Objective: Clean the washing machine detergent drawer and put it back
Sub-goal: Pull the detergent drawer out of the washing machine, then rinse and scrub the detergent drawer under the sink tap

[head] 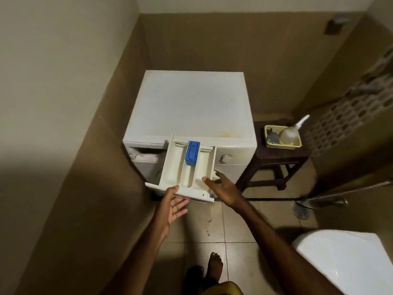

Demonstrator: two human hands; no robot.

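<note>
The white detergent drawer (174, 167) is out of the washing machine (191, 103) and hangs in front of it, tilted slightly. A blue insert (192, 153) sits in its middle compartment. My left hand (173, 206) holds the front panel at its left end, thumb on top and fingers spread beneath. My right hand (223, 188) grips the drawer's right wall, thumb inside the rim and fingers outside. The empty drawer slot (146, 153) gapes dark and grimy at the machine's upper left.
A dark wooden stool (276, 158) to the machine's right carries a yellow basket (282, 144) with a spray bottle (290, 134) and a striped cloth (273, 135). A white toilet (344, 258) stands at lower right. A floor drain (301, 211) and metal hose (325, 202) lie nearby. A wall runs close on the left.
</note>
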